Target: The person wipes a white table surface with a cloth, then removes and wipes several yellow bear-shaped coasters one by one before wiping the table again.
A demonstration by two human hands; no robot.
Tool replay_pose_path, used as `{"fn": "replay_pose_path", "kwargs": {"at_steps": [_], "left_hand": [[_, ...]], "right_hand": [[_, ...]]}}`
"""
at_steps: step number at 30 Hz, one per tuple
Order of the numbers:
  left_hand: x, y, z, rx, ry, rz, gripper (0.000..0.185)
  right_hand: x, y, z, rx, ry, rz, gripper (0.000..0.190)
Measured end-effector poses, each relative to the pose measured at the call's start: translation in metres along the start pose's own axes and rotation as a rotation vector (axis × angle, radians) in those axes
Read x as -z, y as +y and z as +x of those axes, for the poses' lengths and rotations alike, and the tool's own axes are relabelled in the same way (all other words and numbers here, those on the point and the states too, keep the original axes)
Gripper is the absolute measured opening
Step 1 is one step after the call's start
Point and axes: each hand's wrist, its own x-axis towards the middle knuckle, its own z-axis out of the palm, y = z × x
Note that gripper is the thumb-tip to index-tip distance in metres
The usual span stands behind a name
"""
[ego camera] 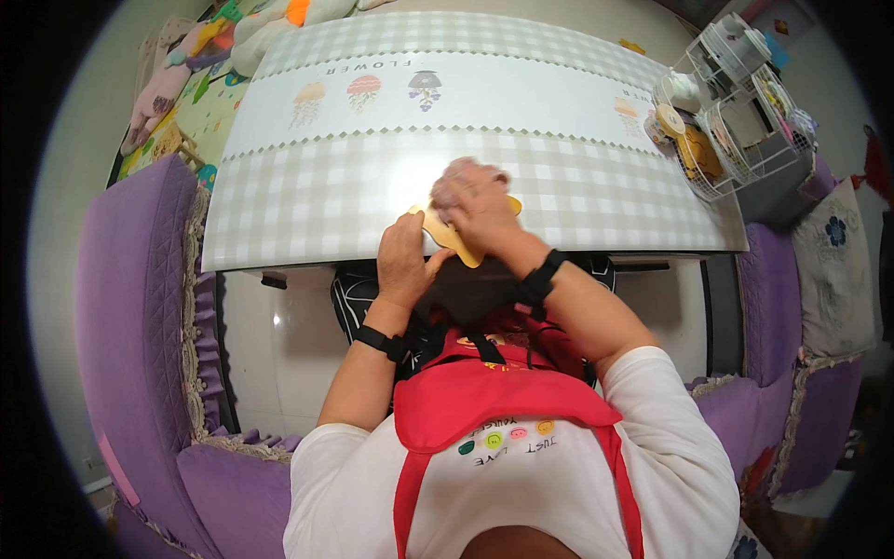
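Observation:
A yellow, flat, irregularly shaped object (pixel 447 235) lies at the near edge of the table, partly covered by my hands. My left hand (pixel 406 258) holds its left side, the thumb reaching along the near edge. Over its upper part, my right hand (pixel 482 209) is closed on a crumpled pinkish cloth (pixel 454 183) and presses on the object. The right hand and cloth are blurred. What exactly the yellow object is cannot be told.
The table has a checked cover (pixel 314 189). A white wire rack (pixel 733 168) with cups and small items stands at its right end. Purple sofa seats (pixel 133 293) flank the table; plush toys (pixel 157 105) lie at the far left.

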Motion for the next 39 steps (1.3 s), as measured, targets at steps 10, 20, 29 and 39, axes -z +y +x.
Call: {"fn": "replay_pose_path", "kwargs": {"at_steps": [10,20,29,39], "left_hand": [[0.009,0.015,0.009,-0.086,-0.120,0.136,0.080],[-0.011,0.038,0.021,-0.395,-0.251,0.319,0.054],[0.006,0.052,0.075,-0.411,-0.223,0.238,0.037],[-0.060,0.123,0.143,-0.675,-0.184,0.099,0.028]], "right_hand": [[0.062,0.006,-0.071,0.005,-0.003,0.022,0.035],[0.085,0.049,-0.116,-0.722,0.457,1.117,0.026],[0.125,0.091,-0.146,-0.827,0.855,1.412,0.031],[0.126,0.110,-0.146,-0.844,0.987,1.264,0.026]]}}
